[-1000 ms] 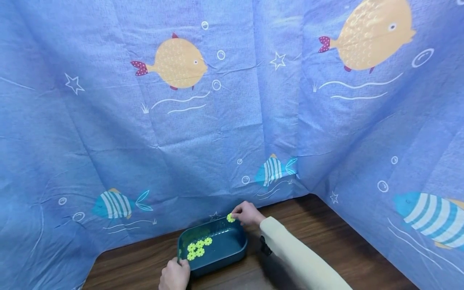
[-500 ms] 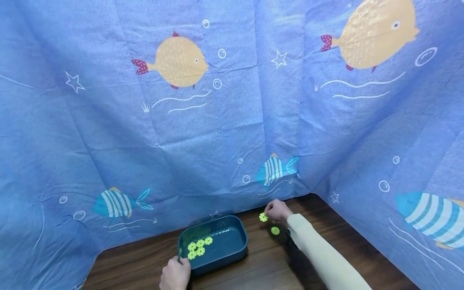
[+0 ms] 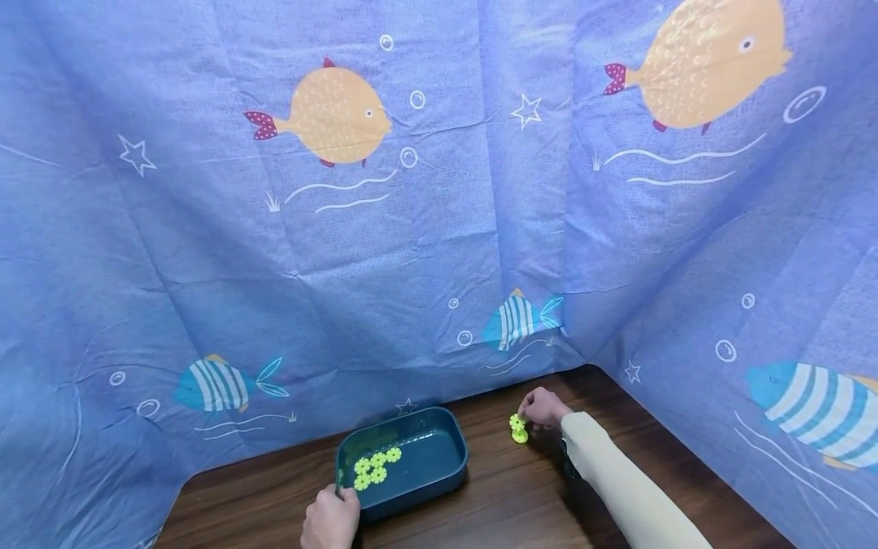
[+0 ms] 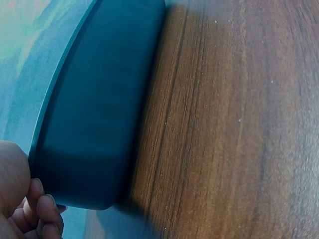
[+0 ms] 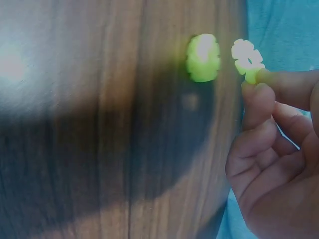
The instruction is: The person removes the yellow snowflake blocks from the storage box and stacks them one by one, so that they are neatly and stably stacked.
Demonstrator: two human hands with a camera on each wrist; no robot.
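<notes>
My left hand (image 3: 331, 520) grips the near left corner of a dark teal rectangular tray (image 3: 411, 499); the left wrist view shows fingers (image 4: 49, 209) at its rim. Inside the tray, at its left, several yellow-green notched snowflake discs (image 3: 370, 469) lie grouped together. To the right of the tray, my right hand (image 3: 543, 408) pinches one such disc (image 5: 246, 56) between thumb and forefinger, tilted on edge. Just below it in the head view, a second yellow-green disc (image 5: 203, 64) lies flat on the table. Whether the two touch, I cannot tell.
The tray stands on a dark wood-grain table (image 3: 480, 526). A blue fabric curtain (image 3: 411, 252) printed with fish hangs behind the table and along its right side. The right sleeve (image 3: 631, 480) reaches across the table's right part.
My right hand has moved from the tray's far right corner rightward, carrying its disc to just above the one on the table. My left hand and the tray have stayed in place.
</notes>
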